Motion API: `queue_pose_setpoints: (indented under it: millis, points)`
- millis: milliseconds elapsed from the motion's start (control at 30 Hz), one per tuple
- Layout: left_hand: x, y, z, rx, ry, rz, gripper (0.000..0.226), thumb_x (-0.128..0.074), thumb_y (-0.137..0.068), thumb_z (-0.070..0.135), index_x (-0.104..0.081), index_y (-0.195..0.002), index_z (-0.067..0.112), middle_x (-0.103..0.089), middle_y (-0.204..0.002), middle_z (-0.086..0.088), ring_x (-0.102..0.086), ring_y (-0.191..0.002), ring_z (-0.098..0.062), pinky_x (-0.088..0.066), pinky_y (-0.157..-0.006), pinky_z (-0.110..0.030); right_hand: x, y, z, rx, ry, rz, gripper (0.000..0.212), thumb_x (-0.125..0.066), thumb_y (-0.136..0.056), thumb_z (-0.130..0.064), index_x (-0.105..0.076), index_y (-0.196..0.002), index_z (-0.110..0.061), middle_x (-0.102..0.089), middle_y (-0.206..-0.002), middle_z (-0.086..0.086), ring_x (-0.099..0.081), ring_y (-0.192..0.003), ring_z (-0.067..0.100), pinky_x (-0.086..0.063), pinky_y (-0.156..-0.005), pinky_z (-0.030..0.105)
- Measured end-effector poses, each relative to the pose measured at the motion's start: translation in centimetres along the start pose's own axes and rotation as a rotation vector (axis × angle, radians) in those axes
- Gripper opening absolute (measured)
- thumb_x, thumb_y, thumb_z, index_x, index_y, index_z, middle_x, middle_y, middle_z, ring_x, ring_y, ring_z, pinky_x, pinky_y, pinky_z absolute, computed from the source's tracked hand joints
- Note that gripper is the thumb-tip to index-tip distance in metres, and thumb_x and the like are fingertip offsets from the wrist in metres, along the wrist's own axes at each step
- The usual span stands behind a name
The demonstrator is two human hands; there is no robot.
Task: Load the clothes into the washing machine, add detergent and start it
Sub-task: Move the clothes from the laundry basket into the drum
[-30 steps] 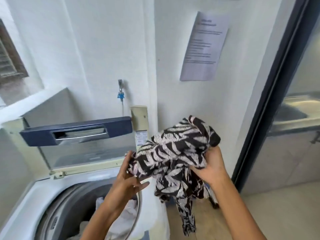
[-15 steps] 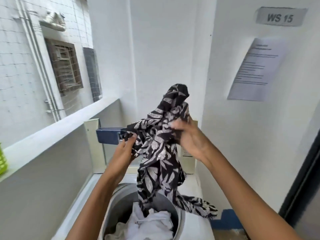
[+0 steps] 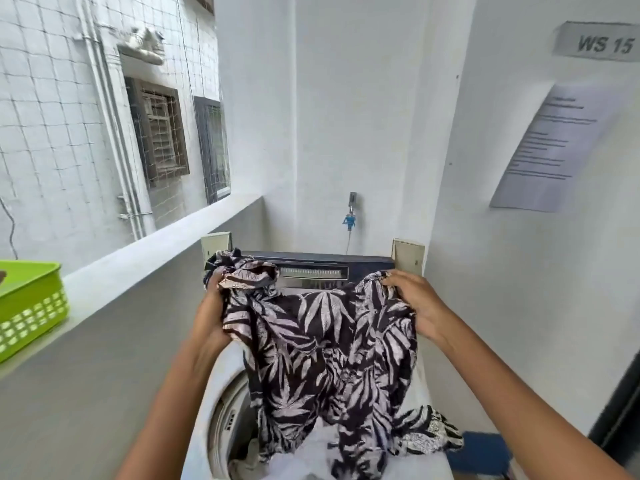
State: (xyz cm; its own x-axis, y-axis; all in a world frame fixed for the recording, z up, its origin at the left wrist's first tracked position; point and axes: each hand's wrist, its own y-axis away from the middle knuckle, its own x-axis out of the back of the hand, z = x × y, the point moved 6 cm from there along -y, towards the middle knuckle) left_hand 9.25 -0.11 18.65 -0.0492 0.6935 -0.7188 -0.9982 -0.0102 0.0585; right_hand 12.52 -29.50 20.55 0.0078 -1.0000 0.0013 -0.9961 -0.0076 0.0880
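A black garment with a white leaf print (image 3: 322, 355) hangs spread out between my two hands, above the open drum of a white top-loading washing machine (image 3: 221, 424). My left hand (image 3: 211, 317) grips its left upper edge and my right hand (image 3: 415, 306) grips its right upper edge. The garment's lower part drapes into the drum and over the machine's right rim. White laundry (image 3: 294, 455) lies in the drum beneath it. The machine's dark blue lid (image 3: 311, 263) stands raised at the back.
A green plastic basket (image 3: 31, 306) sits on the grey ledge (image 3: 145, 258) at the left. A water tap (image 3: 350, 216) is on the wall behind the machine. White walls close in on the right, with a paper notice (image 3: 550, 147) and a dark door frame (image 3: 620, 410).
The bunched garment has been pulled apart sideways and now hangs spread between both hands, lower over the drum. The view has swung to face the machine squarely.
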Motion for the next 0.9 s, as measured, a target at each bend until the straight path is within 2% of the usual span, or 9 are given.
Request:
queue_pose_setpoints:
  millis: [100, 200, 333, 433, 500, 633, 700, 800, 900]
  points:
    - [2.3, -0.3, 0.8, -0.111, -0.199, 0.073, 0.043, -0.058, -0.084, 0.036, -0.060, -0.118, 0.010, -0.074, -0.094, -0.009, -0.071, -0.075, -0.019, -0.059, -0.066, -0.030, -0.1, 0.5, -0.3, 0.002, 0.038, 0.009, 0.019, -0.069, -0.076, -0.020, -0.061, -0.085, -0.034, -0.054, -0.131, 0.010, -0.048, -0.124, 0.030, -0.030, -0.109, 0.055]
    - [3.5, -0.2, 1.2, -0.251, -0.510, 0.119, 0.065, -0.075, -0.063, 0.025, -0.053, -0.123, 0.011, -0.068, -0.103, -0.014, -0.069, -0.077, -0.019, -0.058, -0.071, -0.032, -0.5, 0.8, -1.3, 0.048, 0.031, -0.003, 0.015, -0.069, -0.077, -0.020, -0.063, -0.087, -0.029, -0.059, -0.125, 0.012, -0.051, -0.121, 0.033, -0.033, -0.107, 0.056]
    - [4.9, -0.4, 1.3, -0.379, -1.380, 0.310, 0.068, -0.079, -0.066, 0.030, -0.047, -0.125, 0.017, -0.042, -0.135, -0.016, -0.050, -0.115, -0.032, -0.042, -0.103, -0.047, -2.1, 1.9, -3.6, 0.177, 0.054, -0.089, 0.004, -0.060, -0.086, -0.011, -0.063, -0.086, -0.015, -0.067, -0.086, 0.007, -0.062, -0.083, 0.025, -0.052, -0.080, 0.033]
    - [4.6, 0.8, 0.7, -0.251, -1.904, 0.465, 0.074, -0.067, -0.079, 0.043, -0.033, -0.139, 0.016, -0.015, -0.153, -0.016, -0.030, -0.134, -0.041, -0.031, -0.109, -0.049, -4.4, 3.0, -5.7, 0.301, 0.164, -0.176, 0.014, -0.054, -0.090, -0.012, -0.065, -0.092, -0.019, -0.066, -0.100, 0.004, -0.061, -0.095, 0.024, -0.051, -0.083, 0.035]
    - [3.7, 1.6, -0.8, -0.235, -1.905, 0.436, 0.078, -0.063, -0.083, 0.043, -0.025, -0.144, 0.015, -0.018, -0.153, -0.017, -0.033, -0.134, -0.038, -0.033, -0.107, -0.046, -5.9, 3.3, -6.7, 0.330, 0.118, -0.233, 0.024, -0.052, -0.091, -0.009, -0.064, -0.101, -0.028, -0.054, -0.125, 0.002, -0.055, -0.113, 0.029, -0.048, -0.095, 0.045]
    - [1.9, 3.8, -9.9, 0.014, -1.608, -0.194, 0.068, -0.069, -0.081, 0.024, -0.036, -0.139, 0.018, -0.048, -0.138, -0.004, -0.054, -0.115, -0.018, -0.046, -0.098, -0.027, -8.1, 3.8, -8.5, 0.286, -0.191, -0.315, 0.061, -0.048, -0.088, 0.004, -0.038, -0.138, -0.029, -0.042, -0.136, 0.001, -0.052, -0.113, 0.019, -0.049, -0.087, 0.027]
    - [1.9, 4.8, -14.3, 0.153, -1.500, -0.367, 0.077, -0.071, -0.079, 0.022, -0.029, -0.143, 0.019, -0.042, -0.143, -0.002, -0.050, -0.121, -0.017, -0.045, -0.103, -0.030, -8.9, 4.2, -9.4, 0.288, -0.235, -0.331, 0.071, -0.046, -0.088, 0.006, -0.025, -0.145, -0.031, -0.026, -0.151, 0.000, -0.034, -0.134, 0.017, -0.032, -0.105, 0.028]
    - [2.7, 4.5, -17.5, 0.172, -1.406, -0.316, 0.076, -0.073, -0.076, 0.026, -0.033, -0.140, 0.017, -0.036, -0.140, 0.008, -0.043, -0.127, -0.015, -0.038, -0.109, -0.033, -9.7, 4.6, -10.8, 0.279, -0.371, -0.348, 0.076, -0.043, -0.087, 0.008, -0.014, -0.148, -0.028, -0.036, -0.130, -0.012, -0.035, -0.132, 0.012, -0.022, -0.109, 0.027]
    - [4.3, 3.3, -17.4, 0.042, -1.274, -0.169, 0.012, -0.068, -0.082, 0.020, -0.062, -0.087, 0.011, -0.065, -0.090, -0.008, -0.057, -0.074, -0.005, -0.048, -0.082, -0.030, -9.7, 4.5, -11.9, 0.265, -0.548, -0.384, 0.077, -0.044, -0.085, 0.003, -0.011, -0.149, -0.026, -0.053, -0.114, 0.003, -0.055, -0.103, 0.017, -0.043, -0.093, 0.033]
